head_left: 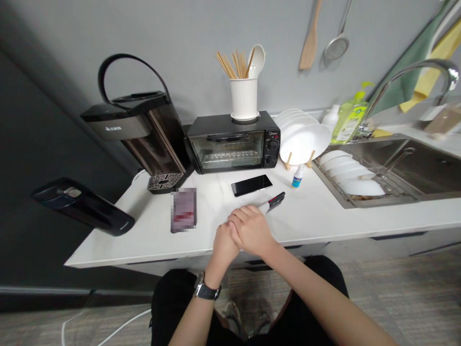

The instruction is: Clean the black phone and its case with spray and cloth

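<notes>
My two hands are pressed together at the front of the white counter [317, 216]. My right hand [252, 228] lies over my left hand [223, 245], fingers curled. A white, black and red pen-like object [272, 202] sticks out beyond the right hand's fingers; whether the fingers grip it I cannot tell. My left wrist wears a black watch [206, 290]. A black phone [251, 185] lies just beyond the hands. A second, blurred phone [183, 209] lies to the left.
A black toaster oven [234, 143] with a white utensil holder [244, 97] stands at the back, a kettle dispenser [140, 129] to its left. A small bottle [297, 176], stacked plates [304, 139] and a sink [396, 168] with dishes are to the right.
</notes>
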`<state>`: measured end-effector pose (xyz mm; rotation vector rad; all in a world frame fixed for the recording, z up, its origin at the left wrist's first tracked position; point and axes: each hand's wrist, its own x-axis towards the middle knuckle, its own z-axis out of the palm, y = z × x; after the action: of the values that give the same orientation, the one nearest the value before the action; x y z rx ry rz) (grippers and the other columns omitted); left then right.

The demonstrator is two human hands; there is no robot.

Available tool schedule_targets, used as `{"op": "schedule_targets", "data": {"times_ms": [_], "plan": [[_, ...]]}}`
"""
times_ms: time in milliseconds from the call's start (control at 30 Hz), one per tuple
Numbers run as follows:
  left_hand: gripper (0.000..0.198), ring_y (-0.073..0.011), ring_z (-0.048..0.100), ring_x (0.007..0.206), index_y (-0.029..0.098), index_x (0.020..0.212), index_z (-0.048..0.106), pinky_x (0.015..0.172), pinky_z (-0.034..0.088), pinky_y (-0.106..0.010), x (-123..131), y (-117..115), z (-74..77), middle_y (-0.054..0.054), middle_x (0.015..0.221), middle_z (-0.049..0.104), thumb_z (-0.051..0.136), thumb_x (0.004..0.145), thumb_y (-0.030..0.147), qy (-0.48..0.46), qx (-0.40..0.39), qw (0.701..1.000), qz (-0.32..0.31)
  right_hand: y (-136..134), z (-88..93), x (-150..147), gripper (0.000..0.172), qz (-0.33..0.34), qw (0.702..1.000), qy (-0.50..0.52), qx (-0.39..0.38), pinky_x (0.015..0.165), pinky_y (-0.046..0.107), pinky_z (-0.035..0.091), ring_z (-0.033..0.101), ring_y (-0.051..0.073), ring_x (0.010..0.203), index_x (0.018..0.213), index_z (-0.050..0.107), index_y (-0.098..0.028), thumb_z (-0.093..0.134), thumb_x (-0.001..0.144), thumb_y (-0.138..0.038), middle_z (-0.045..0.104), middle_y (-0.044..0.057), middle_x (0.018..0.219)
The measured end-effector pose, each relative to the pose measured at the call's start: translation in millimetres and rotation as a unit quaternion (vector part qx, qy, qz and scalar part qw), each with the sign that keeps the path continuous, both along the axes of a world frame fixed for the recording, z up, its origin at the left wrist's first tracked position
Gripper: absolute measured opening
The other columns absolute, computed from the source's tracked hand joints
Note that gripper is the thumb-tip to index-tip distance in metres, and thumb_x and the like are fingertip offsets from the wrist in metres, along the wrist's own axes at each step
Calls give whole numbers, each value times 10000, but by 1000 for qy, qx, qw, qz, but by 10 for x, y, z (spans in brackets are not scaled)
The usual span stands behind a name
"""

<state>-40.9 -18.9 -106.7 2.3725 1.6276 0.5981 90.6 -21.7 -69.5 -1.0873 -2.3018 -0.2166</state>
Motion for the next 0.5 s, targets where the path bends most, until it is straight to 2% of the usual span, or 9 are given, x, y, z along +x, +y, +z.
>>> {"op": "schedule_targets", "data": {"times_ms": [67, 167, 267, 333, 400, 500], "plan": [[244, -235, 722, 705, 154, 855, 734, 630, 441, -288, -6, 0, 10, -114, 797, 770, 516, 964, 140, -9, 2, 1000, -5, 61, -10, 158, 224, -13, 1000, -11, 13, 805, 402, 374, 580, 242, 867, 932, 679, -200, 497, 1029, -287, 698, 64, 877], [265, -211, 739, 744, 192, 1058, 739, 657, 444, -265, 12, -17, 49, -81, 867, 792, 494, 1060, 296, -50, 8, 999, -16, 312, -11, 693, 318, -100, 995, 3, 21, 777, 399, 357, 572, 239, 798, 807, 647, -207, 447, 1045, -272, 674, 62, 775], [288, -211, 735, 709, 209, 1120, 730, 630, 423, -263, 42, -36, 76, -69, 835, 789, 500, 1072, 375, -78, 14, 997, -13, 509, 15, 1057, 428, -171, 985, 30, 23, 758, 400, 355, 545, 237, 722, 717, 606, -211, 352, 1061, -205, 646, 78, 708], [280, -215, 736, 712, 209, 1127, 726, 629, 424, -264, 53, -41, 73, -70, 833, 788, 499, 1070, 362, -80, 17, 997, -7, 495, 18, 978, 425, -180, 983, 35, 26, 812, 401, 377, 553, 241, 752, 730, 608, -213, 338, 1057, -186, 652, 81, 737], [244, -216, 733, 718, 202, 1091, 729, 636, 435, -268, 49, -33, 54, -72, 829, 783, 507, 1052, 297, -69, 19, 997, -1, 362, -4, 662, 371, -154, 987, 33, 26, 896, 400, 391, 568, 245, 827, 766, 621, -217, 376, 1044, -192, 665, 74, 795], [192, -231, 707, 678, 174, 899, 730, 616, 438, -286, 17, -7, 18, -90, 736, 748, 548, 959, 172, -40, 20, 999, 15, 103, -49, 105, 245, -39, 999, 22, 11, 923, 398, 405, 561, 249, 887, 862, 655, -209, 473, 1020, -253, 667, 67, 857]]}}
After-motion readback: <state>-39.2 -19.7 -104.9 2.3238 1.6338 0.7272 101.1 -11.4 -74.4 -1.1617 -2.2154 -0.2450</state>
